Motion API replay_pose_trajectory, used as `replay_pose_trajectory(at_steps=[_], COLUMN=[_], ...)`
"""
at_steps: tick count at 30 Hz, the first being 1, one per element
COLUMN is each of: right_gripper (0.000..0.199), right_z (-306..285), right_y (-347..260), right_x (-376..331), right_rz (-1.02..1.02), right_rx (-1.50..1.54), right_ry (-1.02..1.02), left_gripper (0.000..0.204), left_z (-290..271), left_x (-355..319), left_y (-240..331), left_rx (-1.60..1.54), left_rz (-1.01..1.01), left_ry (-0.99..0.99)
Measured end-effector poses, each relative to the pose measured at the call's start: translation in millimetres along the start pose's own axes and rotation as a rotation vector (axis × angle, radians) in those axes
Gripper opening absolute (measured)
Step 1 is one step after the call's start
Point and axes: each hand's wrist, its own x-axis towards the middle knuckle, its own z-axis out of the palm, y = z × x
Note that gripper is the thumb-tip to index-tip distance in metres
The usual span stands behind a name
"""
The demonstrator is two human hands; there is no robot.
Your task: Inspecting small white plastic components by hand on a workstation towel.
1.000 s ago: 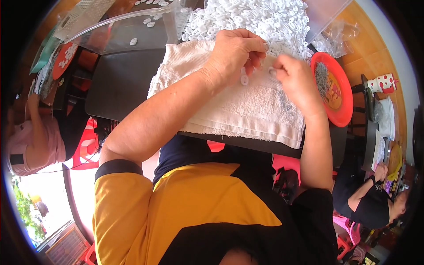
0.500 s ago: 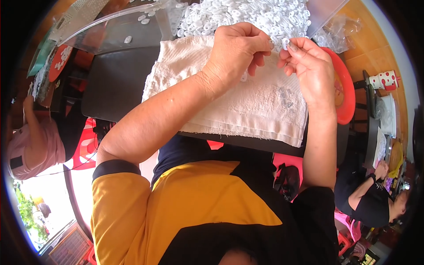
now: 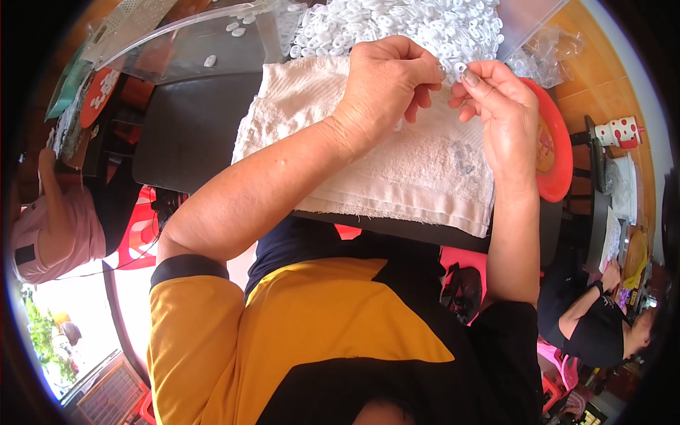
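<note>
Between the thumb and fingers of my right hand (image 3: 501, 106) is a small white oval plastic piece (image 3: 460, 69) with a hole in it. My left hand (image 3: 389, 81) is closed in a pinch just left of that piece; whatever its fingertips hold is too small to make out. Both hands are over the cream towel (image 3: 354, 170), at its far edge. Several tiny clear slivers (image 3: 462, 157) lie on the towel below my right hand. Part of another white piece shows on the towel under my left hand. Beyond my hands spreads a big pile of similar white pieces (image 3: 397, 25).
A clear plastic bin (image 3: 191, 53) with a few loose pieces stands far left on the dark table (image 3: 184, 134). The red plate (image 3: 556, 152) and a crumpled clear bag (image 3: 549, 53) are at the right. One person (image 3: 60, 227) works at left, another (image 3: 595, 312) at right.
The white piece in my right hand has turned so that its hole faces up more. Both hands keep nearly the same pose, and the whole view has shifted slightly.
</note>
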Motion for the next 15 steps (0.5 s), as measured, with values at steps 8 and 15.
replay_pose_trajectory(at_steps=[8, 15], right_gripper=[0.017, 0.022], right_z=[2.7, 1.8], right_y=[1.6, -2.0], right_x=[-1.9, -1.2], right_rz=[-0.031, -0.03], right_rx=[-0.036, 0.029], right_ry=[-0.02, -0.059], left_gripper=[0.011, 0.01], left_z=[2.8, 2.5], left_x=[-3.5, -2.3], left_y=[0.9, 2.5], left_rx=[0.032, 0.016], left_rz=[0.012, 0.039], left_ry=[0.001, -0.017])
